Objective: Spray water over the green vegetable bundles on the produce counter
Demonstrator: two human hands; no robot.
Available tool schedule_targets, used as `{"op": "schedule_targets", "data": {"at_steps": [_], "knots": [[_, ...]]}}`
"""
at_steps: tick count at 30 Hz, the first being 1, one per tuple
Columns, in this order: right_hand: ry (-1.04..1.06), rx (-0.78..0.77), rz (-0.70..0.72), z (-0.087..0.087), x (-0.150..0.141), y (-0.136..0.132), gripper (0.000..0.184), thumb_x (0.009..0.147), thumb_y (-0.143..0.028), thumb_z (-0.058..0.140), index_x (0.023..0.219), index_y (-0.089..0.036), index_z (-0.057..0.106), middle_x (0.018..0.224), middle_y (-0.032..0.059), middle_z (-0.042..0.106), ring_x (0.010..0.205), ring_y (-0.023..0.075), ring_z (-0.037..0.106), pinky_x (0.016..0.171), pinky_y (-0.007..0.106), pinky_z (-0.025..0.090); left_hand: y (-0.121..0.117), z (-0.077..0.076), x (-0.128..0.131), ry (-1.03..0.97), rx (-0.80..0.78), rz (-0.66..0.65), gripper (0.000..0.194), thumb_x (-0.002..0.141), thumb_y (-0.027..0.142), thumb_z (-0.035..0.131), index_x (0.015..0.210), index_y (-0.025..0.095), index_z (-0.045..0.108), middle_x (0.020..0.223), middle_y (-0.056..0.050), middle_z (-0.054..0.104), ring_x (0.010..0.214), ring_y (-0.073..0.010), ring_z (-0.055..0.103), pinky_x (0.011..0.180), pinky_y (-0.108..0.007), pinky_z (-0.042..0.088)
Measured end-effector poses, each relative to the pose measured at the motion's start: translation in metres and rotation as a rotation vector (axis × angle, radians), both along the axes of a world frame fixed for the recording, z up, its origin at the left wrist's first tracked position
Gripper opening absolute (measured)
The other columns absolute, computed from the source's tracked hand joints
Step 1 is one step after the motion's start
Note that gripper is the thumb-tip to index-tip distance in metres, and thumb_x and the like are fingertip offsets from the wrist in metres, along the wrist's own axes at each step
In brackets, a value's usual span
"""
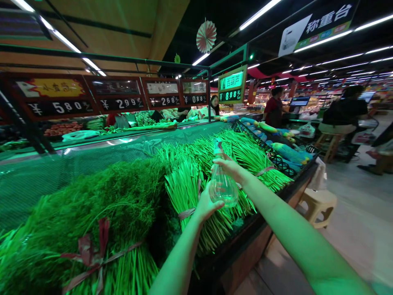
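Long counter [245,256], black rim, brown wood front, packed tight! Dark green mesh netting [92,176] spread along far side; feathery green dill bunches [92,205], red-tied, heaped up front; bright green chive bundles [190,192] alongside; black plastic crate [270,151] at right, pale green squash [285,149] in blue foam sleeves.

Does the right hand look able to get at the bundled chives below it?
Probably yes: the right hand holds the plastic bottle just above the bundled chives, with nothing between them, though it would likely need to release the bottle first.

Bare, slender left forearm [181,258] and right forearm [294,221] — smooth, tapering
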State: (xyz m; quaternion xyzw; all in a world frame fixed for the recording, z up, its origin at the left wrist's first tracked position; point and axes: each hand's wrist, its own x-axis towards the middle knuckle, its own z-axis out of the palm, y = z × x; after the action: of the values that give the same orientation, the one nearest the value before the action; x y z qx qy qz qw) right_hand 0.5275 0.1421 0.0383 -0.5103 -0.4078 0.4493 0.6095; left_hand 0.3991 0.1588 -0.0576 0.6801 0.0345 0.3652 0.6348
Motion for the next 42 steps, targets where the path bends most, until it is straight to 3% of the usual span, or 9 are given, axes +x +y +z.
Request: {"op": "schedule_targets", "data": {"at_steps": [10,16,27,42], "knots": [[0.003,-0.064,-0.026,0.0,0.002,-0.008,0.018,0.076,-0.022,0.052,0.09,-0.017,0.043,0.061,0.0024,0.058,0.058,0.0163,0.058,0.056,0.025,0.046,-0.001,0.0,0.0,0.02,0.016,-0.046,0.077,0.053,0.056,0.062,0.113,0.017,0.034,0.108,-0.011,0.046,0.095,-0.0235,0.049,0.08,-0.037,0.043],[0.01,-0.037,-0.072,-0.003,0.002,-0.007,0.03,0.073,-0.02,0.055,0.098,-0.019,0.038,0.06,0.0022,0.058,0.057,0.0177,0.058,0.054,0.026,0.046,-0.001,-0.003,0.002,0.033,0.003,-0.046,0.082,0.051,0.057,0.063,0.115,0.016,0.031,0.106,-0.012,0.047,0.097,-0.024,0.048,0.082,-0.036,0.042],[0.009,-0.058,-0.077,-0.001,-0.001,-0.006,0.02,0.073,-0.02,0.055,0.087,-0.017,0.042,0.058,0.002,0.057,0.055,0.0165,0.058,0.053,0.025,0.046,-0.005,0.006,-0.002,0.069,0.004,-0.02,0.083,0.049,0.061,0.061,0.112,0.016,0.033,0.108,-0.012,0.046,0.097,-0.0244,0.048,0.081,-0.037,0.042],[0.011,-0.05,-0.08,-0.002,0.001,-0.011,0.021,0.071,-0.024,0.056,0.086,-0.016,0.043,0.061,0.0017,0.057,0.057,0.0153,0.058,0.056,0.025,0.046,-0.003,0.001,0.001,0.055,0.016,-0.049,0.081,0.051,0.061,0.06,0.112,0.016,0.032,0.108,-0.012,0.046,0.098,-0.0248,0.048,0.081,-0.037,0.042]]}}
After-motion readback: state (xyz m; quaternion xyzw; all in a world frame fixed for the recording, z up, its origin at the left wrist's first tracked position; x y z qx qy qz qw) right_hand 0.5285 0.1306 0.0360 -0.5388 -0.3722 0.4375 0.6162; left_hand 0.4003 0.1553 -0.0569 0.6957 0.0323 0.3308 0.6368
